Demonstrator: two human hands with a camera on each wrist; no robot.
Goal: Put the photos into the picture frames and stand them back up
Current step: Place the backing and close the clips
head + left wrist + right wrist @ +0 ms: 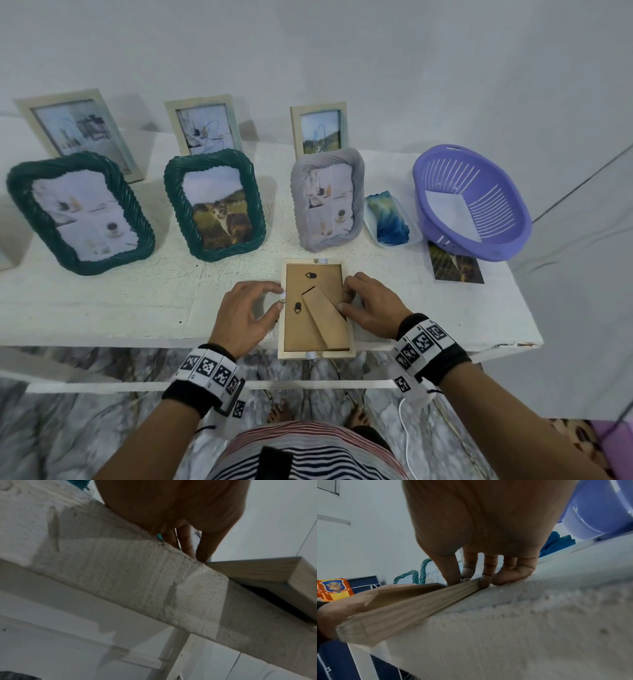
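Both hands meet at a pale wooden frame [317, 310] lying face down at the near edge of the desk [102, 308], its near end overhanging that edge, presumably so the clips at the rim are easy to reach. To the left of the frame, the left hand [248, 315] curls its thumb and forefinger against the long side at a small metal tab; whether it pinches the tab or only presses it cannot be told. On the opposite side, the right hand [371, 306] clamps the other long edge, thumb on the brown backing board [310, 329] and fingers [483, 574] bent over the rim, apparently to hold the frame steady while the tabs are worked. Between the two grips the hinged stand leg [325, 317] lies slanted across the backing, not yet opened. Whether a photo is already inside cannot be seen. Beyond the right hand, a loose cat photo [455, 267] lies flat, tucked partly under a purple basket [471, 202] holding a white sheet. Farther beyond both grips, six filled frames stand upright in two rows, so this frame looks like the last in hand.
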